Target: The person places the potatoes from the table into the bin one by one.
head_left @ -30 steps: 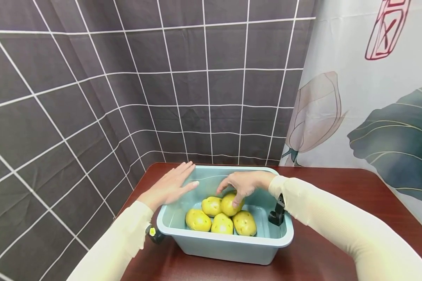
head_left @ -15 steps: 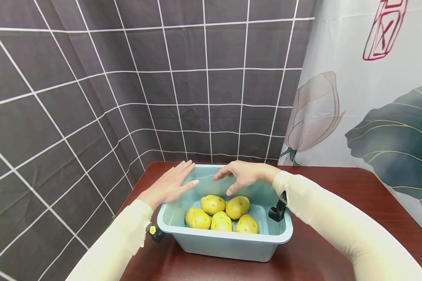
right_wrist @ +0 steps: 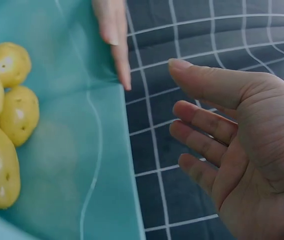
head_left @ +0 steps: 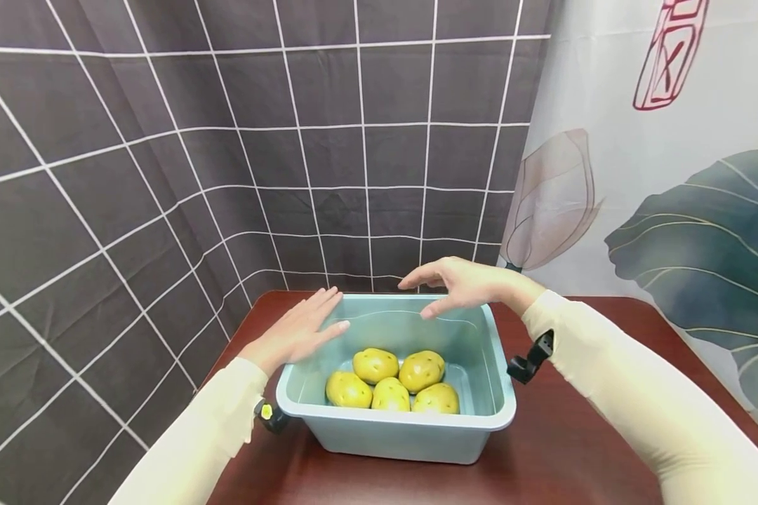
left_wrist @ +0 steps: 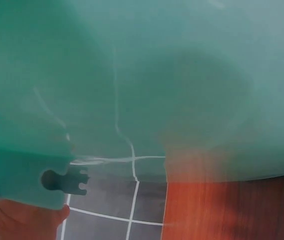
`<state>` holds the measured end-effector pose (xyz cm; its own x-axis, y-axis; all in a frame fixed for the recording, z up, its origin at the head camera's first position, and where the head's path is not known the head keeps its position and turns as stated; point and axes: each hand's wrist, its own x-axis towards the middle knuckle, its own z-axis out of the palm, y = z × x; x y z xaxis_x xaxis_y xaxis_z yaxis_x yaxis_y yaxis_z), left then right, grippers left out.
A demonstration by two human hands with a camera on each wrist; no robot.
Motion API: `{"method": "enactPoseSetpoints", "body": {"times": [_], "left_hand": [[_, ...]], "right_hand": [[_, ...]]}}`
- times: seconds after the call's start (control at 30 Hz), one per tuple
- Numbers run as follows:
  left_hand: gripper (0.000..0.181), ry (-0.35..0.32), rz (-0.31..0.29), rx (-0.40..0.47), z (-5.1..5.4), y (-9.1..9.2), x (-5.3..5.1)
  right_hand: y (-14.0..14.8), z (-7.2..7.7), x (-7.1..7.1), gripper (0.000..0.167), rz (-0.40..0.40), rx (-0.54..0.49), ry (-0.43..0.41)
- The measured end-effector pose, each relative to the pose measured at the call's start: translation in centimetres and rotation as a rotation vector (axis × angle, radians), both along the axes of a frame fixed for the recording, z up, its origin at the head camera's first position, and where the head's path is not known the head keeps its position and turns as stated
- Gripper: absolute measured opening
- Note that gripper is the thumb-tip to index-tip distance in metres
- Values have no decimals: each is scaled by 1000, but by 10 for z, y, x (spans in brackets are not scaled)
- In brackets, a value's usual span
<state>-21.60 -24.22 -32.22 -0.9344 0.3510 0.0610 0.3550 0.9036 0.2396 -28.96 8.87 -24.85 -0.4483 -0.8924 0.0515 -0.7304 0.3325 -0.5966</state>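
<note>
Several yellow potatoes (head_left: 422, 371) lie together on the floor of a light blue plastic basin (head_left: 410, 425). My left hand (head_left: 295, 332) rests over the basin's left rim with its fingers straight. Above the back right of the basin hovers my right hand (head_left: 464, 284), fingers relaxed and apart from everything. The right wrist view shows that hand (right_wrist: 241, 135) holding nothing, with the potatoes (right_wrist: 19, 115) off to the left. In the left wrist view the basin's outer wall (left_wrist: 156, 100) fills most of the picture, and only a bit of the hand (left_wrist: 22, 220) shows.
The basin stands on a dark red wooden table (head_left: 581, 421). A dark grey curtain with white grid lines (head_left: 391, 161) hangs behind and to the left. At the right is a white curtain (head_left: 600, 84) with a flower and leaf print.
My right hand has let go of a potato, which now lies among the others. It has risen up and right out of the basin. My left hand keeps its place on the rim.
</note>
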Motion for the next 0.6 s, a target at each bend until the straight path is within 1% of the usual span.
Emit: {"method": "enactPoseSetpoints", "body": {"times": [0.07, 0.2, 0.37, 0.43, 0.47, 0.53, 0.6], "left_hand": [[79, -4, -1, 16, 0, -1, -1], [78, -1, -2, 73, 1, -5, -1], [74, -48, 2, 164, 8, -12, 3], [73, -55, 4, 183, 13, -16, 5], [72, -48, 7, 186, 17, -18, 5], [71, -23, 13, 179, 24, -24, 6], [70, 11, 25, 152, 31, -30, 8]], "right_hand": [[10, 4, 2, 58, -19, -25, 10], [31, 12, 6, 57, -69, -86, 35], [63, 12, 11, 54, -147, -132, 95], [78, 10, 14, 52, -207, -140, 120], [86, 9, 16, 51, -239, -145, 129], [101, 6, 20, 51, -317, -144, 157], [116, 3, 25, 52, -390, -137, 197]]}}
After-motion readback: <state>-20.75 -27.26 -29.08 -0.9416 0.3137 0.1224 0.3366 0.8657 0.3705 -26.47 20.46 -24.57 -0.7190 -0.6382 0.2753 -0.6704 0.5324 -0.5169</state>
